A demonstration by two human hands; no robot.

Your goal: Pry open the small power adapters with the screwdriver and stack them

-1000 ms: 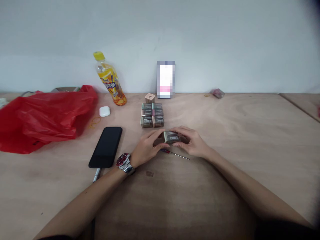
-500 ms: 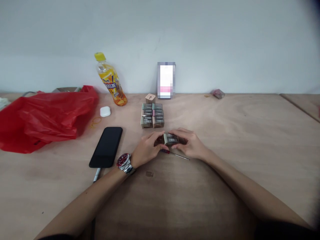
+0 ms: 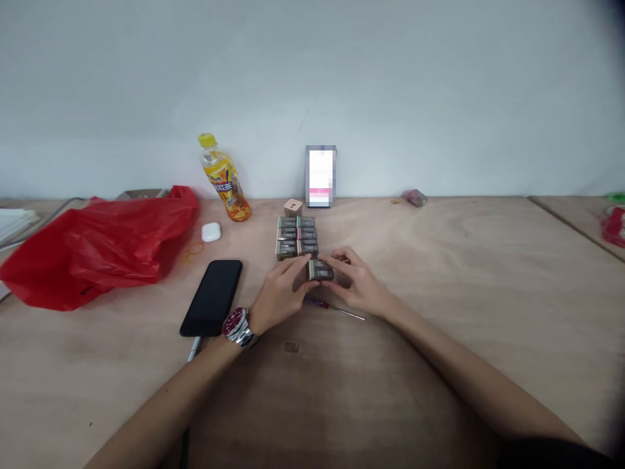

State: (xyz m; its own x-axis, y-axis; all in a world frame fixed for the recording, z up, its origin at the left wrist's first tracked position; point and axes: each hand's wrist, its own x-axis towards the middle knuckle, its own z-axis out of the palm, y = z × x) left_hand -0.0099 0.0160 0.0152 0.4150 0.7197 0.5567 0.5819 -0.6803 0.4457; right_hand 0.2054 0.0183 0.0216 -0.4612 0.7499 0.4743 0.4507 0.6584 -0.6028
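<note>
A small dark translucent box (image 3: 321, 270) with a pale edge is held between both hands. My left hand (image 3: 282, 290) grips its left end with thumb and fingertips, and my right hand (image 3: 359, 285) pinches its right side. Just beyond it, several similar boxes (image 3: 297, 236) stand in two columns, their left edges in pale green and pink. Behind this group is a small light-brown cube (image 3: 293, 208). A thin screwdriver (image 3: 336, 308) with a red and dark handle lies on the table, nearer to me than the held box.
To the left are a black phone (image 3: 212, 298) with a cable, a white case (image 3: 211, 232), a red plastic bag (image 3: 105, 244) and a yellow-labelled bottle (image 3: 226, 182). A lit phone (image 3: 321, 176) leans on the wall. A small crumpled packet (image 3: 415, 198) lies back right.
Both hands have carried the held box left and closer to the group of boxes. The camera view has tilted slightly upward, so the scene sits lower.
</note>
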